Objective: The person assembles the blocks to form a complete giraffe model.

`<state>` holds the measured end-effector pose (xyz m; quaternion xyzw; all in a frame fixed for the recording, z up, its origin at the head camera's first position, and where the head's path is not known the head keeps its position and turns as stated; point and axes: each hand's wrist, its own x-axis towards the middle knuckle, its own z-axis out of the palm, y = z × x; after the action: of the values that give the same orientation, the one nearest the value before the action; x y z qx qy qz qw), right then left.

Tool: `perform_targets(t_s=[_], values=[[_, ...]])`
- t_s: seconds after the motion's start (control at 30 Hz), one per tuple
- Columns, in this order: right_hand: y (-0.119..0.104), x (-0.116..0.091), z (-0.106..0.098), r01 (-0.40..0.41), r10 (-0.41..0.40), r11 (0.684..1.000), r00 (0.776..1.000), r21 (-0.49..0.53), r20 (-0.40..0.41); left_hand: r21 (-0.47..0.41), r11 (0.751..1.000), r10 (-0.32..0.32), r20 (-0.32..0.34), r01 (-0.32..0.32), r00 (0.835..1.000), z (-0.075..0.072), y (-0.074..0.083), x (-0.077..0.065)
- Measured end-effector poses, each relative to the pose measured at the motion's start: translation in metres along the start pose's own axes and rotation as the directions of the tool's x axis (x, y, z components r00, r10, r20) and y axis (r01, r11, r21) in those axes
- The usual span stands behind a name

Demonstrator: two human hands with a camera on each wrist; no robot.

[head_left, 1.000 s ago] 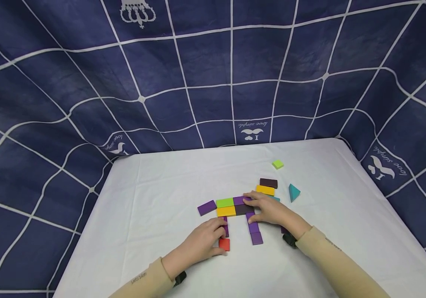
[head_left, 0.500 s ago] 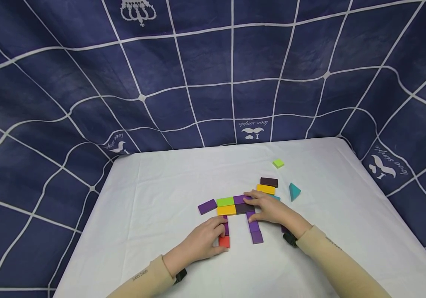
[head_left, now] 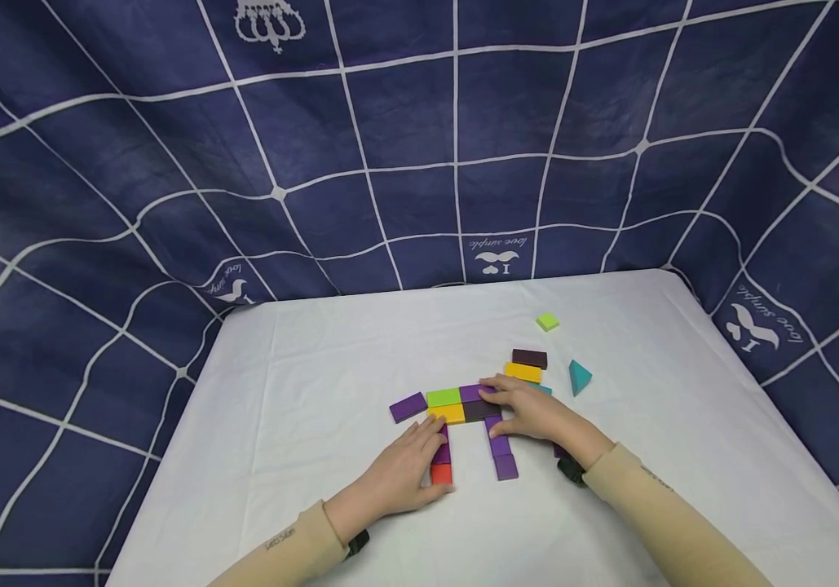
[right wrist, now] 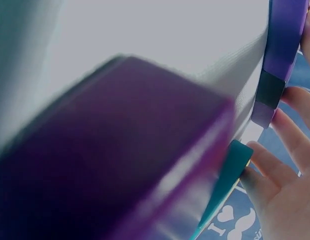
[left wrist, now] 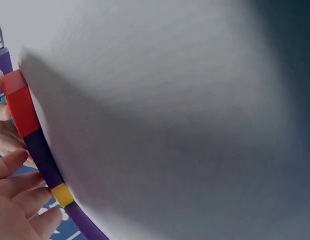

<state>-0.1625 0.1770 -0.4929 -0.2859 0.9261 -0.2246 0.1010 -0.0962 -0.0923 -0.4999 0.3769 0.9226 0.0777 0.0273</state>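
Note:
Flat coloured blocks lie joined on the table: a green block and a purple block over a yellow block and a dark block. Two columns run down from these. My left hand spans the left column, a dark purple block over a red block. Its fingertips touch the blocks' side, and the thumb lies at the red block's near end. My right hand rests with fingertips at the upper right blocks and thumb on the right column's purple block.
A tilted purple block lies left of the group. Behind my right hand are a dark brown block, a yellow block, a teal triangle and a lime block. A purple block sits under the right wrist.
The red block has moved up against the dark purple block. My left fingers have straightened and reached forward to the yellow block. The right hand has stayed still.

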Motion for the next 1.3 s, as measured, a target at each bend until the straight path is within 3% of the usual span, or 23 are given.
perform_targets(t_s=[0.47, 0.7, 0.87, 1.0, 1.3], values=[[0.000, 0.001, -0.002, 0.001, -0.001, 1.000, 1.000, -0.004, 0.004, -0.008, 1.000, -0.005, -0.010, 0.005, 1.000, -0.001, 0.000, 0.002], [-0.001, 0.000, 0.001, 0.002, -0.002, 1.000, 1.000, 0.012, 0.017, -0.092, 0.986, -0.136, 0.009, 0.136, 0.991, -0.011, -0.014, 0.008], [-0.001, 0.000, 0.000, -0.010, 0.010, 1.000, 1.000, 0.012, 0.021, -0.168, 0.978, -0.107, 0.107, 0.125, 0.988, -0.016, -0.036, 0.015], [-0.001, 0.001, -0.001, -0.009, 0.009, 1.000, 1.000, 0.002, 0.026, -0.165, 0.978, -0.100, 0.164, 0.127, 0.981, -0.013, -0.045, 0.017], [-0.002, -0.001, 0.000, -0.011, 0.011, 1.000, 1.000, -0.001, 0.024, -0.147, 0.984, -0.072, 0.164, 0.097, 0.984, -0.007, -0.045, 0.019]])
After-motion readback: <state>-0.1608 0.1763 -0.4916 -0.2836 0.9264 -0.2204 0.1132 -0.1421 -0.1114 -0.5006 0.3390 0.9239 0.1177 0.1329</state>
